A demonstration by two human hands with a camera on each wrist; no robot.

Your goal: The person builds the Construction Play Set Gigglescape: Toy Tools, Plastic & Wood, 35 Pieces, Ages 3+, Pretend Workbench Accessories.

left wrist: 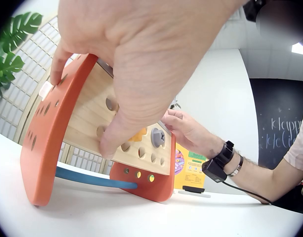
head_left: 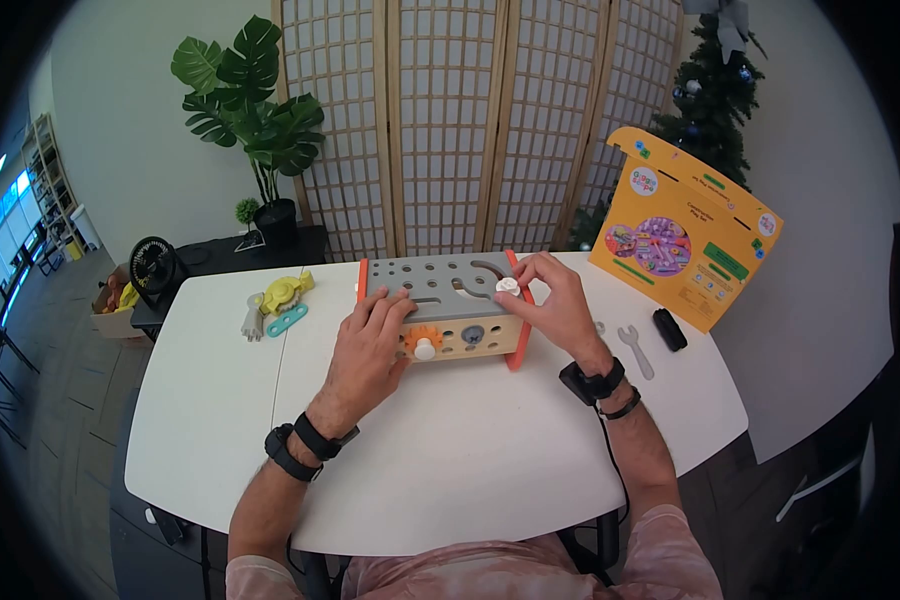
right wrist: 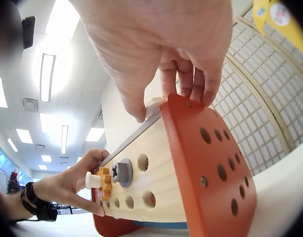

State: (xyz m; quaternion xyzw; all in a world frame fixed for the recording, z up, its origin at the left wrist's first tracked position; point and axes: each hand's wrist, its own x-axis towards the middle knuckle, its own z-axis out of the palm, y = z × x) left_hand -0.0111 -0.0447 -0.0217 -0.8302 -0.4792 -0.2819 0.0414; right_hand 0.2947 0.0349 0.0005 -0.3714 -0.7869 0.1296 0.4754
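Observation:
A toy workbench (head_left: 448,300) with a grey top, wooden front and orange-red ends stands on the white table. My left hand (head_left: 368,340) steadies its left end, fingers over the top and thumb against the front panel (left wrist: 84,123). At the right end of the top, my right hand (head_left: 558,305) pinches a small white knob (head_left: 508,287) between thumb and fingers. The front bears an orange gear (right wrist: 106,182) with a white peg (right wrist: 92,180) through it, and a grey screw (right wrist: 122,173) beside that. A blue bar (left wrist: 92,177) joins the ends low down.
Left on the table lie a yellow toy piece (head_left: 285,293), a grey piece (head_left: 253,320) and a teal strip (head_left: 288,321). To the right are a grey wrench (head_left: 636,352), a black object (head_left: 669,330) and an upright yellow box (head_left: 685,225). A cable (head_left: 612,455) trails from my right wrist.

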